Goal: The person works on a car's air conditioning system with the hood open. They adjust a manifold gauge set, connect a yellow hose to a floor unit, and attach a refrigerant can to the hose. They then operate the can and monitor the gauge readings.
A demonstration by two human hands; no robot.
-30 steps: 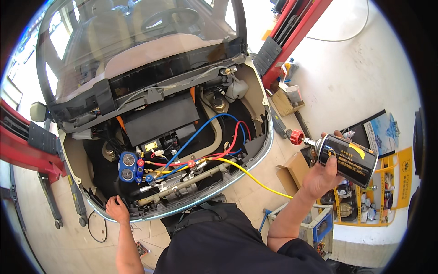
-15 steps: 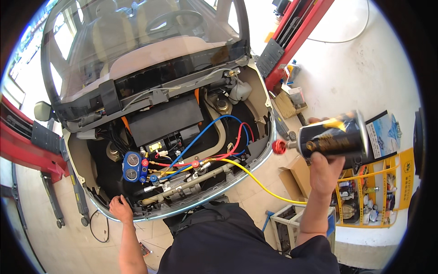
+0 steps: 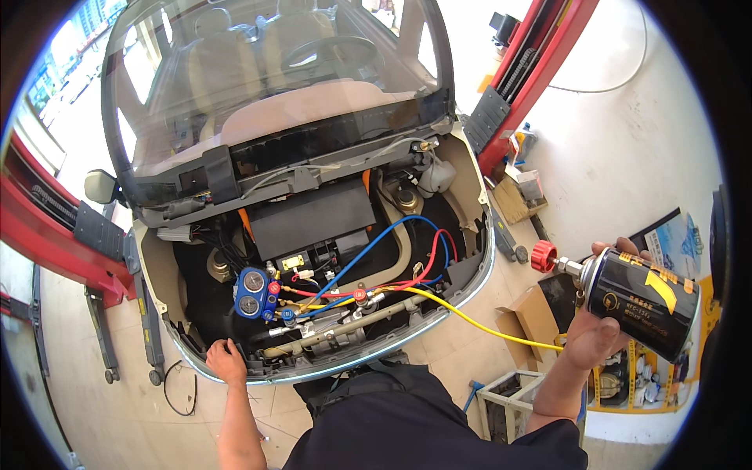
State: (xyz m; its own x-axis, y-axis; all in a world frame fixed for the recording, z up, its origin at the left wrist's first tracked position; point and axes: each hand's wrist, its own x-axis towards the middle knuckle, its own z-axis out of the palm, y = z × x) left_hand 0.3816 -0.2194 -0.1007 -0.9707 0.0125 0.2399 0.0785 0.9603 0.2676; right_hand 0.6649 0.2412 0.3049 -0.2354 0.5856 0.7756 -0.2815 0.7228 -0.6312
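Note:
My right hand (image 3: 594,338) is wrapped round a black refrigerant can (image 3: 644,304) with gold and yellow markings. The can is tilted, its base down to the right. A metal can-tap valve with a red knob (image 3: 543,256) sits on its upper left end. A yellow hose (image 3: 501,335) runs from the engine bay toward my right wrist, where it passes out of sight. My left hand (image 3: 226,361) rests, fingers lightly bent, on the car's front edge. Near it, a blue manifold gauge set (image 3: 252,294) with two dials lies in the front bay, joined to red, blue and yellow hoses.
The car's front compartment holds a black box cover (image 3: 313,219). Red lift posts (image 3: 525,86) flank the car. An open cardboard box (image 3: 529,321) and a metal-framed stool (image 3: 509,392) stand at the right, with a yellow shelf rack (image 3: 599,395) of small items beyond.
The can has moved right and tipped, its valve end now higher and its base lower. Its label has turned into view. The whole view has shifted slightly; my left hand stays on the car's edge.

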